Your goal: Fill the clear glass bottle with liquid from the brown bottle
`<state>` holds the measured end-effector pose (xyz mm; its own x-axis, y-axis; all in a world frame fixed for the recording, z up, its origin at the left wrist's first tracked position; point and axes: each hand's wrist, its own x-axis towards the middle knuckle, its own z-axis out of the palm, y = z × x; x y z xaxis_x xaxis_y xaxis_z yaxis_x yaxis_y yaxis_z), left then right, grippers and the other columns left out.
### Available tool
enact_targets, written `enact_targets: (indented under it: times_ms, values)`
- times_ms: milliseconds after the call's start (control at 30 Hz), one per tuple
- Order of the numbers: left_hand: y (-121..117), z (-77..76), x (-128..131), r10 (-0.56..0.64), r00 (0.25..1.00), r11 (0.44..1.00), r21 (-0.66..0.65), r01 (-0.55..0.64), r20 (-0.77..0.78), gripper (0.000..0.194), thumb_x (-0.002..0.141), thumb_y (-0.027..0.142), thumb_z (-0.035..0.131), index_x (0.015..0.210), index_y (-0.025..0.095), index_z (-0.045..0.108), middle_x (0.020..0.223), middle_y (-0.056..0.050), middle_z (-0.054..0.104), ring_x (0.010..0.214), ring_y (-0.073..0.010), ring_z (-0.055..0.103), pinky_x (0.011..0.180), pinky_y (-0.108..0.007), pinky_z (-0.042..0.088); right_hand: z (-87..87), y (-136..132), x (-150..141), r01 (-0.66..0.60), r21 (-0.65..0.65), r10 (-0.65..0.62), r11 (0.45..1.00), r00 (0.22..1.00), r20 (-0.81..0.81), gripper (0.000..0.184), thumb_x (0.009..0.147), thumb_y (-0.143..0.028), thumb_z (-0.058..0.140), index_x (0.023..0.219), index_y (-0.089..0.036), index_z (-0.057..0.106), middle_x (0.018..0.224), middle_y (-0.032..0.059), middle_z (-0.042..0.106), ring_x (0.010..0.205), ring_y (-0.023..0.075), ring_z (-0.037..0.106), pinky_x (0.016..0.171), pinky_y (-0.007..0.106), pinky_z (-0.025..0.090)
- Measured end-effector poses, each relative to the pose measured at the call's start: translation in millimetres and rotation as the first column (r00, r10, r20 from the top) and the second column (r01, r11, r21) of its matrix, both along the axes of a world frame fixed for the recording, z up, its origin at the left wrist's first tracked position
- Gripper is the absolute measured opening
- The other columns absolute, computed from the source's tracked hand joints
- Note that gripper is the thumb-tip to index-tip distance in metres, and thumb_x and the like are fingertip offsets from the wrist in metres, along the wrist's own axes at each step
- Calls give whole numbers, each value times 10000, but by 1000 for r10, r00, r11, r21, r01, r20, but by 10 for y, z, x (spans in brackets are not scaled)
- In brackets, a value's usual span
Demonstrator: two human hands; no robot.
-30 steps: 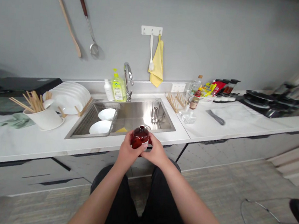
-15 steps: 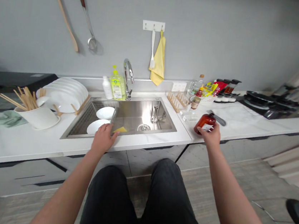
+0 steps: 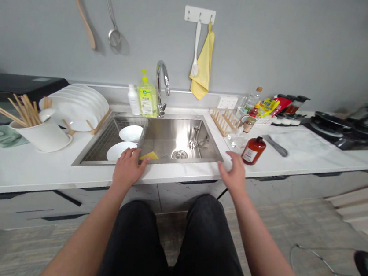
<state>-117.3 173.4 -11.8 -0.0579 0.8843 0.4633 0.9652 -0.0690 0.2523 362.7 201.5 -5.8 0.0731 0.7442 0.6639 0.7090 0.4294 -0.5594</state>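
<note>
My left hand [image 3: 129,165] rests at the front rim of the steel sink [image 3: 188,160], fingers spread and holding nothing. Just beyond its fingertips are two white bowls, the nearer bowl [image 3: 116,151] and the farther bowl [image 3: 131,133], in a wire drainer basket [image 3: 107,136]. A yellow sponge [image 3: 149,155] lies by the thumb. My right hand [image 3: 234,174] is open over the counter at the sink's right front corner. To its right an amber bottle [image 3: 253,152] with a black cap and a white label stands upright on the counter, apart from the fingers.
Behind the sink stand a faucet [image 3: 162,86], a green soap bottle [image 3: 147,97] and a white bottle [image 3: 134,100]. Left are a plate rack with white plates [image 3: 77,107] and a chopstick holder [image 3: 43,133]. Right are a wooden rack [image 3: 220,122], dark tongs-like utensil [image 3: 276,145] and pans [image 3: 332,124].
My right hand has let go of the amber bottle and moved left toward the sink corner. The bottle now stands upright on the counter. My left hand stays at the sink rim.
</note>
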Motion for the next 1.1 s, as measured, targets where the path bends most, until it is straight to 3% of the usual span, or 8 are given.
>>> enact_targets:
  times_ms: [100,233,467,600,800,900,1033,1100]
  values:
    - [-9,-9,7,2,1000,1000,15,-3,13,641,1131,642,512,1498,150,695,1574,-257,678,1563,-475,544,1297,-654,456,-71,-94,-684,-262,-108,254,959,963,-85,314,1000,-449,760,1253,-265,783,1330,149,793,1254,376,753,1116,556,622]
    - [-18,-10,15,3,1000,1000,27,-4,30,594,1120,621,544,1477,174,703,1545,-241,695,1560,-469,545,1298,-652,450,4,156,-905,-380,-319,297,868,913,-281,305,935,-559,808,947,-255,785,911,59,810,844,286,744,852,449,626]
    - [8,-14,1,22,1000,1000,15,-22,2,631,1126,640,520,1474,147,708,1539,-257,692,1538,-478,550,1270,-644,475,183,458,-1159,-743,-443,481,502,665,-571,425,775,-596,927,938,-234,777,837,15,779,752,211,686,774,369,580]
    - [13,-12,-2,32,999,999,27,-31,-16,645,1130,647,515,1469,137,717,1513,-254,708,1517,-480,566,1260,-638,487,106,399,-1593,-800,-434,546,414,600,-585,472,738,-619,971,922,-239,760,821,2,740,780,208,686,765,358,582]
    - [4,7,2,18,1000,999,30,-18,-19,599,1124,622,518,1439,157,728,1480,-240,727,1501,-469,583,1252,-627,493,113,337,-1635,-803,-357,523,477,586,-619,534,728,-675,974,984,-259,759,834,0,747,794,220,709,778,376,607]
    - [1,11,5,29,999,999,16,-29,-15,616,1127,626,506,1435,142,732,1479,-252,726,1504,-468,583,1268,-630,483,135,201,-1318,-731,-224,485,644,617,-619,566,752,-696,955,1069,-272,755,952,32,798,887,248,754,898,433,639]
    - [-2,16,12,30,999,999,12,-30,-15,629,1130,626,489,1424,131,742,1458,-264,731,1490,-473,589,1259,-637,486,88,-85,-516,-326,-109,213,939,801,-560,444,908,-655,839,1115,-278,731,940,37,754,874,267,730,899,465,641]
    - [-3,18,16,25,1000,999,20,-25,-11,626,1126,624,494,1419,133,747,1449,-266,734,1484,-476,591,1249,-638,491,66,-163,-42,24,-33,-38,999,849,-527,408,942,-625,792,1101,-262,697,970,51,723,893,272,714,922,474,633]
